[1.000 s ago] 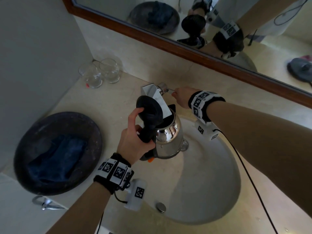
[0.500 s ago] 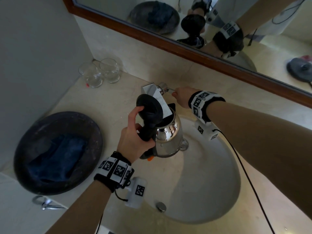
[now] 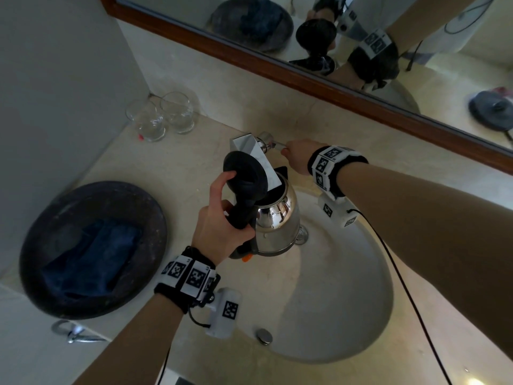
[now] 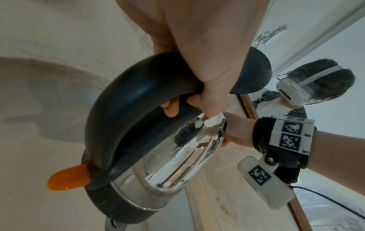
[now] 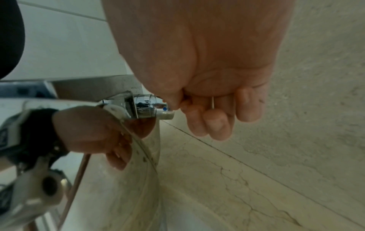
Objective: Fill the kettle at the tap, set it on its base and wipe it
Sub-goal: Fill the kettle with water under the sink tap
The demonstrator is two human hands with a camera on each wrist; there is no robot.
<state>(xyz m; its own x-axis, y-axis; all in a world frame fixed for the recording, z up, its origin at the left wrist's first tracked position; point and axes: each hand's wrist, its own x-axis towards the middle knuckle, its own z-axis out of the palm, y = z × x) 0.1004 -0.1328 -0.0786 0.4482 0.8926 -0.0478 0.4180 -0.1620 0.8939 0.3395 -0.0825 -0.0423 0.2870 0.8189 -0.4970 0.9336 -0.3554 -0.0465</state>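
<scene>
A shiny steel kettle [image 3: 279, 220] with a black handle [image 4: 122, 100] and an orange switch [image 4: 68, 179] hangs over the sink basin [image 3: 347, 301], its black lid [image 3: 244, 170] flipped up. My left hand [image 3: 219, 226] grips the handle and keeps the kettle's mouth under the chrome tap spout [image 3: 255, 157]. My right hand [image 3: 298, 159] is curled round the thin tap lever [image 5: 164, 107] behind the spout. A blue cloth [image 3: 91, 259] lies in a dark round bowl [image 3: 138, 284] on the left of the counter. The kettle's base shows only as a reflection in the mirror [image 3: 491, 109].
Two empty glasses [image 3: 161, 118] stand in the back left corner by the wall. A wood-framed mirror [image 3: 277, 65] runs along the back of the stone counter. A sink plug knob [image 3: 263, 336] sits at the basin's near rim. A chrome ring holder [image 3: 72, 332] hangs below the counter edge.
</scene>
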